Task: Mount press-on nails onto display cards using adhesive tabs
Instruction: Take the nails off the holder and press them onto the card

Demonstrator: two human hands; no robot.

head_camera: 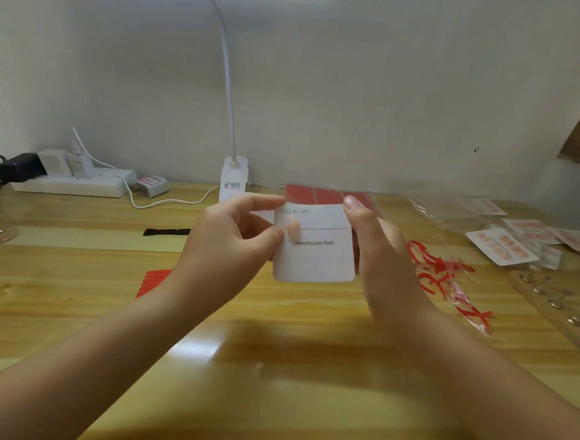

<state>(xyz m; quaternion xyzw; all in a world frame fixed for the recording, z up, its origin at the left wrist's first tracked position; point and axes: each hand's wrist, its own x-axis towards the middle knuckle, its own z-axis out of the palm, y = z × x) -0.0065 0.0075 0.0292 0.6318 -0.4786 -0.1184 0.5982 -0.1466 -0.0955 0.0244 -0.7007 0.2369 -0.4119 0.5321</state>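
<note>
Wooden table (271, 373), white wall (359, 87), both hands' fingers (263, 238) pinching white display card (313, 256)

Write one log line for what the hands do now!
left hand: pinches card | right hand: holds card | card: lifted above table

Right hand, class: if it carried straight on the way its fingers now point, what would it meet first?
The right hand points up and away, holding the white card. Just past its fingertips lies the red sheet; beyond that, probably the wall, though depth is unclear.
</note>
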